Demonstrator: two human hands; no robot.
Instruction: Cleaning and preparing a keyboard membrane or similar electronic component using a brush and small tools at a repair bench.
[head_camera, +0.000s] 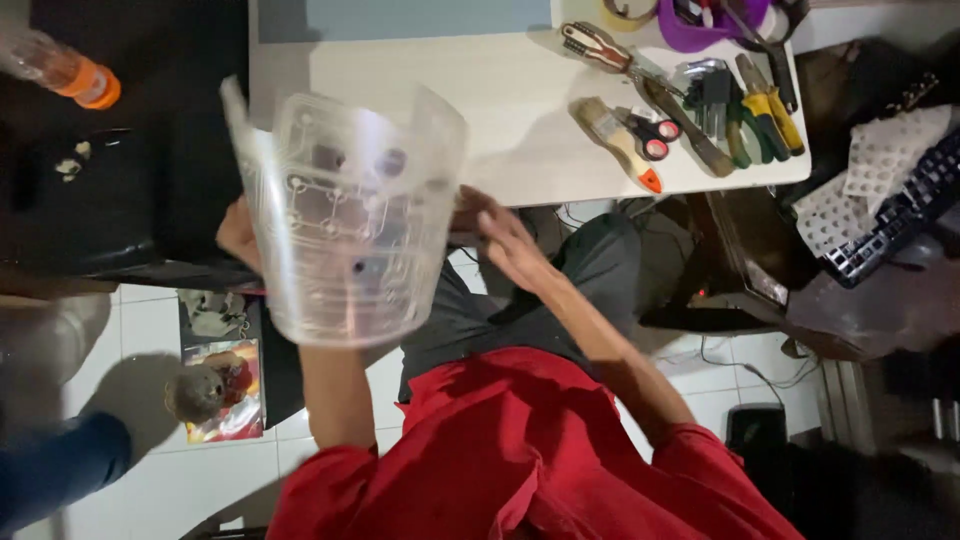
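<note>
Clear plastic sheet (345, 225), curled, sits between both hands above the lap, near the white table (480, 100); left hand (238, 232) grips its edge, right hand (500, 240) fingers loosely touch it.

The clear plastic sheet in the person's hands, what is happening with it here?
A person in a red top holds a clear flexible plastic sheet curved in front of them. The left hand grips its left edge from behind, and the right hand is at its right edge. Just beyond stands a white table with hand tools at its right end: a paintbrush, small scissors and screwdrivers. The sheet is blurred, so its fine details are unclear.
</note>
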